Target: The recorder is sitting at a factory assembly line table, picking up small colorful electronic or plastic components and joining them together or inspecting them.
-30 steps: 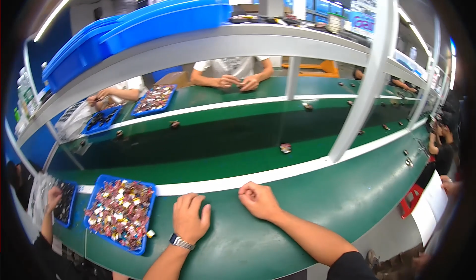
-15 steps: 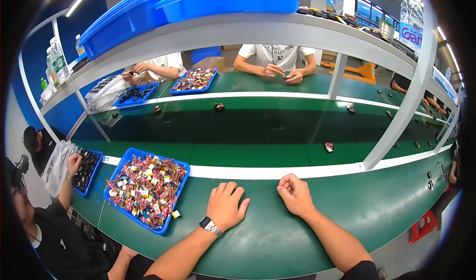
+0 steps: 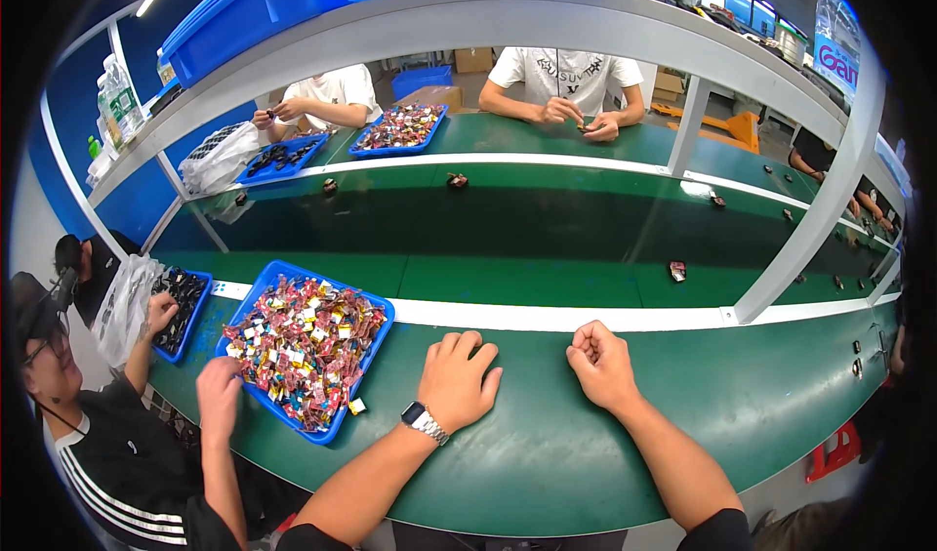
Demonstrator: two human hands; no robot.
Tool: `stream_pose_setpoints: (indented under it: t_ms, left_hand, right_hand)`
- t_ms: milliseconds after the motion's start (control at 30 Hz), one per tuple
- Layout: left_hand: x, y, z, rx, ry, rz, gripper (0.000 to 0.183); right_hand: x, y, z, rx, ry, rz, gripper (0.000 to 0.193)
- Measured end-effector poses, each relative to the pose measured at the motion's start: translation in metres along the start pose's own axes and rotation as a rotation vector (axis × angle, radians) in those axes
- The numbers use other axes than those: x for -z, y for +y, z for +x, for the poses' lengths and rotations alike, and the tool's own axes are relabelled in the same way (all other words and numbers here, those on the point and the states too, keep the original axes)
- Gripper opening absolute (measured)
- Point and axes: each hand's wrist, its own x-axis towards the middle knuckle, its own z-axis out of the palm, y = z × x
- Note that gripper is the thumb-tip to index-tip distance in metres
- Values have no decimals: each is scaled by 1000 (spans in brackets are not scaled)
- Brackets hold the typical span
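Observation:
My left hand (image 3: 460,383) lies palm down on the green worktop (image 3: 517,453), fingers spread and nothing in it. A watch with a metal band (image 3: 427,421) sits on that wrist. My right hand (image 3: 601,367) rests on the same surface further right, curled into a loose fist; no object shows between thumb and fingers. Left of my left hand stands a blue tray (image 3: 320,438), heaped with small red, white and yellow parts (image 3: 303,351). One whitish part (image 3: 357,407) lies at its right rim. Neither hand touches the tray.
At left, a co-worker's hand (image 3: 218,395) is at the tray's edge. Beyond my worktop, a white rail (image 3: 547,317) borders a sunken green belt (image 3: 527,278) with scattered small parts. A shelf (image 3: 527,24) with blue bins spans above. Other people work opposite.
The whole view has shifted, so the scene sits higher and slightly right. The co-worker at left has raised a hand to the tray's left edge. My hands keep their poses.

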Motion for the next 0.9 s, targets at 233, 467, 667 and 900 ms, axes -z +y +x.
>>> stream_pose_setpoints:
  t_ms: [233,467,667,900]
  left_hand:
    - [14,-1,3,51,189,-57,25]
    - [11,-2,5,23,345,-4,26]
    - [3,-11,-5,67,42,-3,15]
    - [6,-5,16,5,266,-62,18]
  right_hand:
    - [-5,2,-1,-13,-6,35,6]
    - [-3,-5,-2,-41,-18,30,7]
    - [-7,-4,0,-17,-10,22,7]
    - [6,8,-1,35,50,20,7]
